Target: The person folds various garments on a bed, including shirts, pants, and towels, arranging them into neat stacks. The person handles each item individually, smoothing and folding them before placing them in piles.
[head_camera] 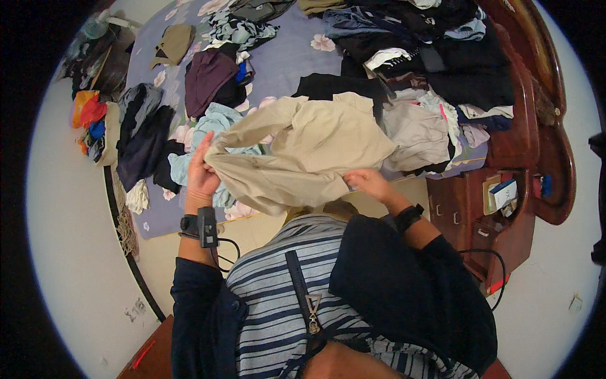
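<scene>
A beige garment [326,137] is stretched between my two hands over the near edge of the bed. My left hand [202,173] grips it at its left end, with the thumb up and the cloth bunched at the fingers. My right hand [367,182] pinches its lower right edge. Light blue cloth [218,118] lies on the bed just behind my left hand, partly hidden by the beige garment. Black cloth [331,85] lies beyond the garment, and a light grey garment [416,135] is to its right.
The bed [293,52] has a floral sheet and holds several clothing piles, among them a dark purple garment [210,80], jeans [350,21] and dark garments [142,142]. A wooden cabinet [497,237] stands at the right beside the headboard [516,94]. A black cable [502,265] hangs near the cabinet.
</scene>
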Available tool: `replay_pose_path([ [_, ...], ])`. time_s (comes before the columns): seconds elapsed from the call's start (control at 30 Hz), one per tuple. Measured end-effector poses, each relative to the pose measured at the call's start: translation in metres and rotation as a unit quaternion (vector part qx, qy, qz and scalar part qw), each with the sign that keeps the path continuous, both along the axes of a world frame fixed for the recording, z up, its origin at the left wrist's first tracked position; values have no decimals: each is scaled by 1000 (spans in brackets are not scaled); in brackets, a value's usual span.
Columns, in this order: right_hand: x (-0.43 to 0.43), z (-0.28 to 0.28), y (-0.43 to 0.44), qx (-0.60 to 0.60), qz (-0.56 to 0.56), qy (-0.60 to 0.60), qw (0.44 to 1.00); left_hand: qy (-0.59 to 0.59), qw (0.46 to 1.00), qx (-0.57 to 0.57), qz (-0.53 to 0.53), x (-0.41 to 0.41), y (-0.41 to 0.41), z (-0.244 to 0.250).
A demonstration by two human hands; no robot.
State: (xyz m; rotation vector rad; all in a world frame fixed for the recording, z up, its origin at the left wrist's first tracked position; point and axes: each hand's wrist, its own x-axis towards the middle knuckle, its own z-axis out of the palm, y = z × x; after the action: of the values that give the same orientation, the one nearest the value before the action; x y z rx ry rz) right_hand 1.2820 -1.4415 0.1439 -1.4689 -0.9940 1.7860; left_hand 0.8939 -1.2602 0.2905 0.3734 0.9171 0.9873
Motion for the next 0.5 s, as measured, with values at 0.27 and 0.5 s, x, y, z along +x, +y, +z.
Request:
replay_pose_path([
  [0.27, 18, -68, 35, -180, -348, 178, 903, 14, 988, 135, 78, -28, 18, 62],
  [0.5, 65, 80, 98, 351, -184, 120, 910, -127, 918, 368, -79, -84, 20, 162],
])
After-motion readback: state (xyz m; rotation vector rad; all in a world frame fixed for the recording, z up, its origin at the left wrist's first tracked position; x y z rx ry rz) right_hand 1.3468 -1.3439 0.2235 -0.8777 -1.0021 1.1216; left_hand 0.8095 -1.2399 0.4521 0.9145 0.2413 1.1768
